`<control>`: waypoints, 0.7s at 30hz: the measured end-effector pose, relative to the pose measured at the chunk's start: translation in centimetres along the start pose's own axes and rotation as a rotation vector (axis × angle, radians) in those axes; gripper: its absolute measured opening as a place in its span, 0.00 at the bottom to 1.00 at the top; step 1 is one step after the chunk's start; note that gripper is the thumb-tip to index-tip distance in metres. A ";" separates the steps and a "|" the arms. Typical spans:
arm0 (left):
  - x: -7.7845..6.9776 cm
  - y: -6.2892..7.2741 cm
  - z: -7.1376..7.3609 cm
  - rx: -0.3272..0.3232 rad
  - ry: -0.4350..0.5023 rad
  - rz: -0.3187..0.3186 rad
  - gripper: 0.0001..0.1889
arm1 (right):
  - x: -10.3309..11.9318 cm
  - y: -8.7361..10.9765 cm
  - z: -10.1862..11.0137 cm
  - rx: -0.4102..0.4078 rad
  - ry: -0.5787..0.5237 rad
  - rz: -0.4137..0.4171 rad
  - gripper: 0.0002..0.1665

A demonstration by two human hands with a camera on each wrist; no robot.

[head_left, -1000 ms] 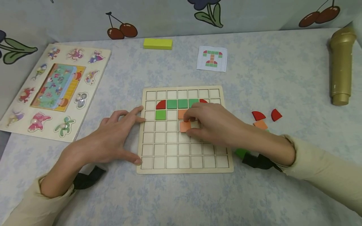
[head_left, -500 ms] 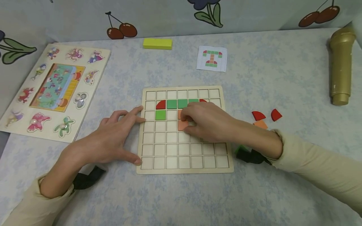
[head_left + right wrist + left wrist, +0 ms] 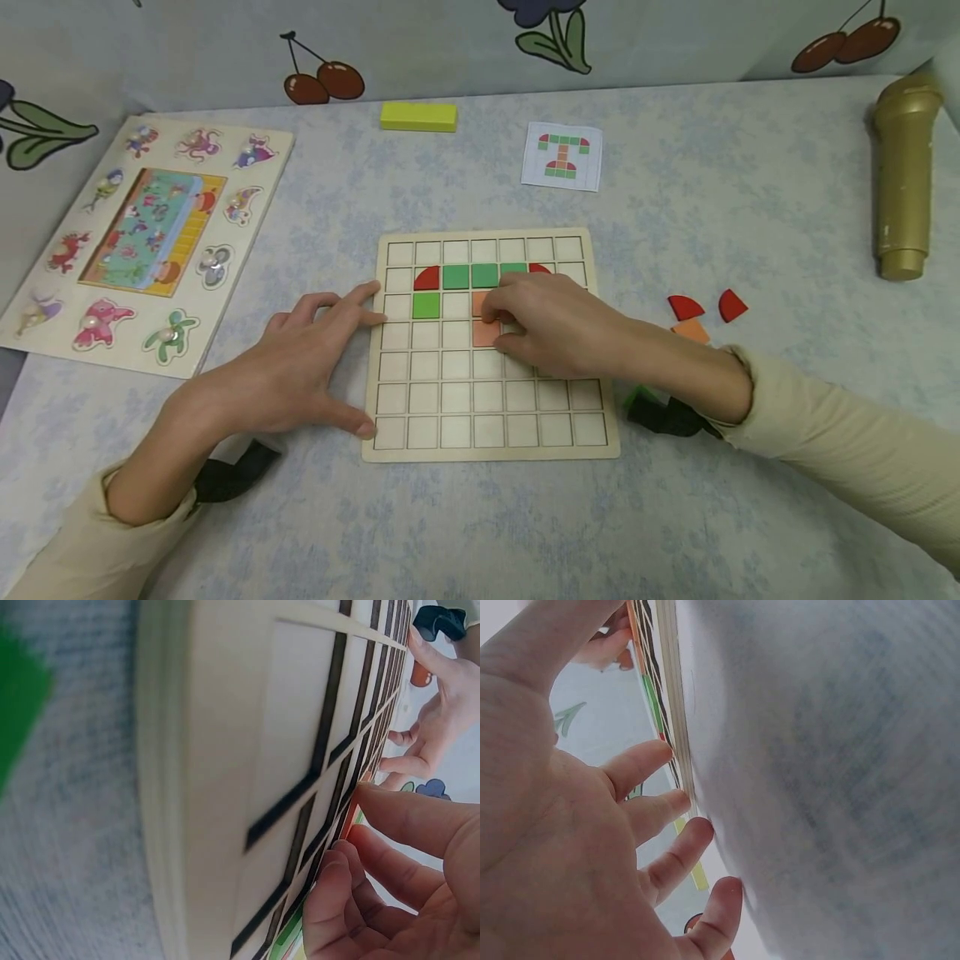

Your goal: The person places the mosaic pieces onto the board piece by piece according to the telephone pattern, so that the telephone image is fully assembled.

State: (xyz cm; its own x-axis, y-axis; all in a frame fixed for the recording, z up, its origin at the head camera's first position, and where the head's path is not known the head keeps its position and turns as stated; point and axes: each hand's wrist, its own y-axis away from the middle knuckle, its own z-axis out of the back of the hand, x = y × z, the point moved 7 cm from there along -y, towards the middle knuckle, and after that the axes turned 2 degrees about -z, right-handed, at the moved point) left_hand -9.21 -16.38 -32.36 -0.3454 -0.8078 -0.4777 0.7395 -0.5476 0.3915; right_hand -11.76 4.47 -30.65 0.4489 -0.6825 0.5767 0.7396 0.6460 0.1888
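A wooden grid board (image 3: 491,453) lies flat on the table. My left hand (image 3: 300,371) is spread at its left side, thumb and fingertips touching the edge; the left wrist view shows straight fingers (image 3: 679,862) beside the board's side. Over the middle of the grid, my right hand (image 3: 558,325) pinches an orange square tile (image 3: 484,333) lying in a cell. Just above it is another orange tile (image 3: 477,303), partly covered by the fingers. Along the upper row sit green squares (image 3: 455,277) and red quarter-circles (image 3: 427,277), the right ones partly hidden. A light green square (image 3: 426,305) lies below the left red piece.
Right of the board lie loose red quarter-circles (image 3: 732,306), an orange square (image 3: 691,331) and a green piece (image 3: 636,395) partly under the right wrist strap. A pattern card (image 3: 562,157), yellow block (image 3: 418,117), picture puzzle (image 3: 247,325) and gold cylinder (image 3: 903,179) stand around.
My right hand has moved slightly left and set the orange tile down into its cell, below the other orange one. My left hand has stayed where it was.
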 end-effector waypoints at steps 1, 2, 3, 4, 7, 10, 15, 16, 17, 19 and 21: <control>0.0 0.0 0.0 0.000 0.000 0.000 0.60 | 0.0 0.0 0.0 0.001 0.000 -0.002 0.10; 0.0 0.0 0.0 -0.001 -0.001 0.000 0.60 | 0.0 0.0 0.0 0.003 0.000 -0.004 0.10; 0.0 0.0 0.0 -0.001 -0.001 0.000 0.60 | -0.1 0.0 0.0 0.004 -0.001 -0.005 0.10; 0.0 0.0 0.0 -0.001 -0.002 0.000 0.60 | -0.1 0.0 -0.1 0.007 0.000 -0.004 0.10; 0.0 0.0 0.0 0.000 -0.001 0.004 0.60 | 0.0 0.0 0.0 0.027 0.006 0.001 0.10; 0.0 -0.1 0.0 0.002 -0.004 0.007 0.61 | 0.1 0.3 0.1 0.061 0.018 0.011 0.11; 0.1 -0.1 -0.1 0.005 -0.010 0.010 0.63 | -0.3 1.0 0.9 0.080 0.013 0.020 0.14; 0.1 -0.1 -0.1 0.004 -0.009 0.009 0.64 | -0.5 1.2 1.0 0.074 0.006 0.019 0.15; 0.1 -0.1 -0.1 0.004 -0.008 0.009 0.64 | -0.7 1.5 1.3 0.068 -0.002 0.014 0.15; 0.1 -0.1 -0.1 0.003 -0.007 0.007 0.65 | -1.3 2.1 1.7 0.055 -0.014 0.001 0.14; 0.1 -0.1 0.0 0.002 -0.008 0.009 0.65 | -1.8 2.9 2.2 0.040 -0.028 -0.009 0.13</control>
State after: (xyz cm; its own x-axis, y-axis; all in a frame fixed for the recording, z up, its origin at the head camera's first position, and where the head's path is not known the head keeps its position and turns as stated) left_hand -9.33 -16.40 -32.52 -0.3434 -0.8142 -0.4681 0.7413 -0.5410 0.3972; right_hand -11.56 8.31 -29.42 0.4280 -0.6790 0.5965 0.7223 0.6536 0.2258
